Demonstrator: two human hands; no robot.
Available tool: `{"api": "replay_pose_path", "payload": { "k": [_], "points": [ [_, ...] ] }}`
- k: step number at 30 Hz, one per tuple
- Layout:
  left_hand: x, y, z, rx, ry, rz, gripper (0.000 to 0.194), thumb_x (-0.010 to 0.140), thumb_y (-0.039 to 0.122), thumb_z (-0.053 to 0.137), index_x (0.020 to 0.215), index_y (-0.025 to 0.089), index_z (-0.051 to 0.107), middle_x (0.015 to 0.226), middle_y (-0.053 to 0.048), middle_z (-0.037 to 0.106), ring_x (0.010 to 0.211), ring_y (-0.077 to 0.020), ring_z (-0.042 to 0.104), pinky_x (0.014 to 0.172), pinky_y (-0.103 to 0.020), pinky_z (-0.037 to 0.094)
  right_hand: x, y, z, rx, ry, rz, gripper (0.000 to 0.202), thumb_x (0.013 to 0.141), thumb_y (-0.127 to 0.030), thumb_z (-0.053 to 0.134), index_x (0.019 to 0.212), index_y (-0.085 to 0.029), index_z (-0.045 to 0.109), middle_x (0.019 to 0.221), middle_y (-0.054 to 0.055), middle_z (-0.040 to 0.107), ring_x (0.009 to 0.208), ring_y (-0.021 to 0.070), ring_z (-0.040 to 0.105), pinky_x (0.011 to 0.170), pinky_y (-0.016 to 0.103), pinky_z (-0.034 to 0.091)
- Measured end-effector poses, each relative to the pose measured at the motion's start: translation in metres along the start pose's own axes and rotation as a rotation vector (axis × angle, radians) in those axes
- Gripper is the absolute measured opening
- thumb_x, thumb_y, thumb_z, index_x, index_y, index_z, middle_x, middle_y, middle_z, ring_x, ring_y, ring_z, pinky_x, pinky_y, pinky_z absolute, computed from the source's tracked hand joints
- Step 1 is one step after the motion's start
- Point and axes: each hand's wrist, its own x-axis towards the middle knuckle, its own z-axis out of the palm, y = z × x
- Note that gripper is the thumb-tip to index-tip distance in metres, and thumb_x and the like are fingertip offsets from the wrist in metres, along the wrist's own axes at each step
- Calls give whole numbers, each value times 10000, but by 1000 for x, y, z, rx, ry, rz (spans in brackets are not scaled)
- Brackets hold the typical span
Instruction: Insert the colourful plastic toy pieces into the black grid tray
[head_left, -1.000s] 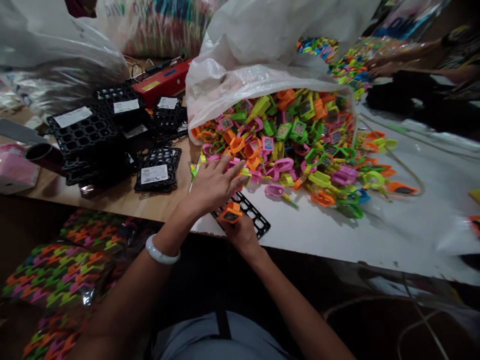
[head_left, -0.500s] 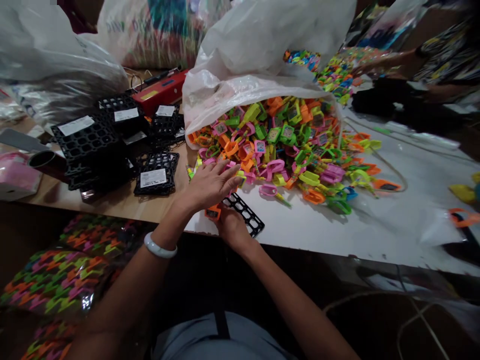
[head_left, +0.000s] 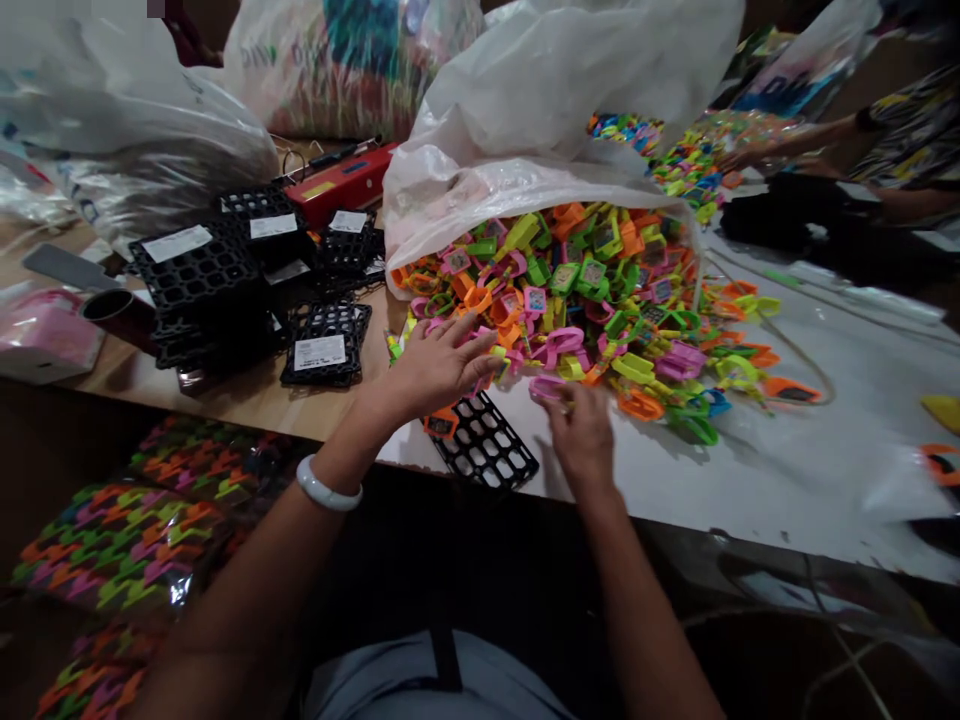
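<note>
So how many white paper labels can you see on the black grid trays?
4. One on the big left tray, one on the tray behind it, one by the red box, one on the front tray. Stacked trays may hide more.

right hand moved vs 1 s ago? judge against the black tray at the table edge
Yes. The right hand has left the near end of the black grid tray and gone right and away, to a pink piece at the pile's edge. Its grip is blurred.

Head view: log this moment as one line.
left hand: on toy pile edge | right hand: at pink toy, grip unclear | black tray: on table, orange toy in end slot
</note>
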Motion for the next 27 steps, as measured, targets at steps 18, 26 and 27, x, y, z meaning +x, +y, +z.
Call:
{"api": "replay_pose_path", "payload": {
  "k": [18, 26, 27],
  "points": [
    [-10, 25, 3, 47, -6, -180, 597, 1050, 529, 231, 1564, 239, 324, 1657, -105, 258, 1537, -274, 210, 1244, -476, 152, -35, -56, 46, 757, -539, 230, 271, 778, -452, 704, 850, -212, 599, 575, -16, 650, 453, 167, 601, 467, 273, 493],
    [-8, 26, 1, 16, -23, -175, 599, 1046, 541, 250, 1559, 243, 336, 1652, -108, 266, 1540, -280, 199, 1240, -504, 151, -45, -57, 72, 256, -320, -187, 206, 859, -218, 566, 1031, -184, 675, 1008, 127, 730, 937, 265, 685, 801, 358, 543],
    [-8, 26, 1, 19, -22, -174, 605, 1045, 545, 254, 1559, 238, 335, 1649, -116, 272, 1538, -284, 203, 1239, -508, 151, -45, -59, 72, 238, -344, -179, 214, 859, -207, 563, 1040, -175, 674, 1005, 129, 726, 924, 265, 684, 792, 356, 540]
  ]
}}
